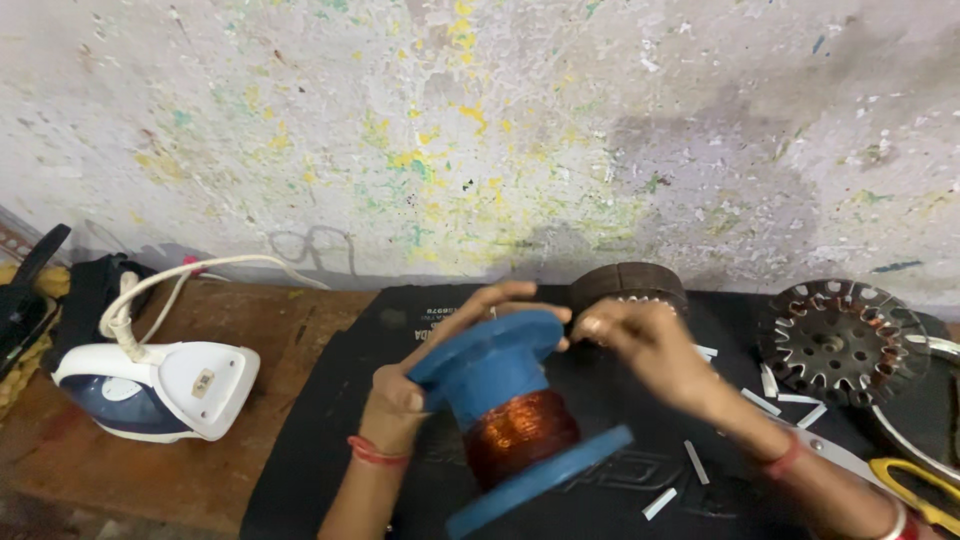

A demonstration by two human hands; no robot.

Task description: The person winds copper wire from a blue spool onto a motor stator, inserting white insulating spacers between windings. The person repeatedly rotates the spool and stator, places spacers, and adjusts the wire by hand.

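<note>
A white and blue clothes iron (155,385) lies far left of the blue spool of copper wire (505,405); the left hand (420,375) fingers clasp the spool's upper flange, right hand (640,340) fingers pinched just right, wound stator (840,340) beyond on the bench (230,470)

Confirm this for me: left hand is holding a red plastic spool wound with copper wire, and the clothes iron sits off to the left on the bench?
Not quite. In the head view the spool in the left hand is blue, not red; only its copper wire looks reddish. The clothes iron is indeed at the left.
</note>
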